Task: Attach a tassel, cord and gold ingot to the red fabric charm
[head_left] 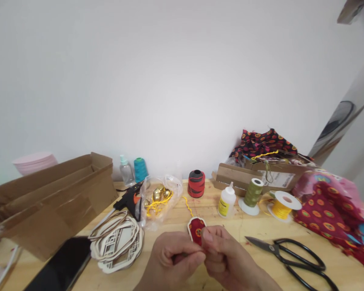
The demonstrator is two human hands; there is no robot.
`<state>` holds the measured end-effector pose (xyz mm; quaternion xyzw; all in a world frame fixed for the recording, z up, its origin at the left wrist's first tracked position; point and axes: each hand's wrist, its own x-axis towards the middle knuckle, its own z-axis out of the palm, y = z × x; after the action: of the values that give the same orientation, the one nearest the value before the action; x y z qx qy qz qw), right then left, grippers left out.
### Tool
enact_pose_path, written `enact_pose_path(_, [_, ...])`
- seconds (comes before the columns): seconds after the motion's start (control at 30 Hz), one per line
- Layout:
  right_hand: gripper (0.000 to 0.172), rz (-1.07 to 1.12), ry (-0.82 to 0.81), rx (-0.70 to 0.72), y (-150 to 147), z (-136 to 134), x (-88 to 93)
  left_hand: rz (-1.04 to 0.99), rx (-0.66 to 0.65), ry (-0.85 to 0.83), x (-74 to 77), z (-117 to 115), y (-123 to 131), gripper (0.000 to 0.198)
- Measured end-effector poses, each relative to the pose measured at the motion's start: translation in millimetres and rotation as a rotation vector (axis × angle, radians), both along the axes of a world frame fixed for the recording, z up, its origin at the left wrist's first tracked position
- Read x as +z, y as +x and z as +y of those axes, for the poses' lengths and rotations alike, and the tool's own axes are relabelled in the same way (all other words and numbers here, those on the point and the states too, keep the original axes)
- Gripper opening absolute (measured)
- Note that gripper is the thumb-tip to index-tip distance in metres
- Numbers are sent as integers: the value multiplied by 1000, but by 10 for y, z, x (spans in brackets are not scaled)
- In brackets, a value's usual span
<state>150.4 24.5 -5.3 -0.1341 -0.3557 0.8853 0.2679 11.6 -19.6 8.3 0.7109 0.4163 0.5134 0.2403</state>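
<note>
A small ornament [196, 228] of dark red patterned fabric in a pale scalloped frame lies in front of me, a twisted yellow cord [187, 205] running from its top. Its lower part is hidden behind my hands. My left hand [177, 258] is closed in a pinch, its fingertips meeting the other hand's just below the ornament. Beside it, my right hand [226, 256] is also closed, thumb against curled fingers at the ornament's lower right edge. Whatever the two pinches hold is too small or too covered to make out.
Black-handled scissors [291, 252] lie at right, near a glue bottle [227, 201], a green thread spool [253, 193] and yellow cord spool [281, 208]. Red thread [196, 184] stands behind. Leftward are wooden cutouts [118, 242], a glue gun [129, 203], bagged bells [157, 195] and a cardboard box [60, 202].
</note>
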Motion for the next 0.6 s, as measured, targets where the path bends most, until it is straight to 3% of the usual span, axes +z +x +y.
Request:
enact_pose_path(0.17, [43,-113,8,37,43,46,43,32,12,-78,-18,26,-1,12])
enact_pose_path(0.3, [43,-205,98,-15,76,57,91,43,6,-132,-32,43,-9,10])
enact_pose_path(0.6, [37,-370,267,-34,75,63,75,282,38,-93,-74,19,-54,19])
